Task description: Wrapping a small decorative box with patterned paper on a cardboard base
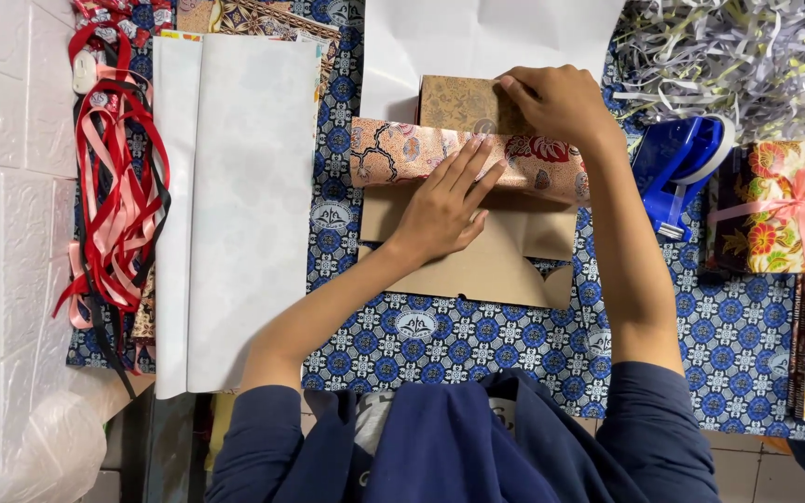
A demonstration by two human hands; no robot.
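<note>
Hands at work: left hand lies flat, fingers spread, on patterned wrapping paper; right hand pinches the paper's edge against brown cardboard box.

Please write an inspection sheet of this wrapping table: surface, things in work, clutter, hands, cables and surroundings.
Surface: blue patterned cloth covers the table.
Job's things: brown box lies on patterned wrapping paper, whose plain brown back shows nearer the person; one edge is folded up against the box.
Clutter: folded white sheet, red and pink ribbons, shredded paper, blue tape dispenser, wrapped gift with pink bow.
Grips: left hand flat, pressing the folded paper; right hand pinching the paper at the box's top edge.
Cables: nothing seen.
Surroundings: white embossed wall panel on the left; tiled floor below.
</note>
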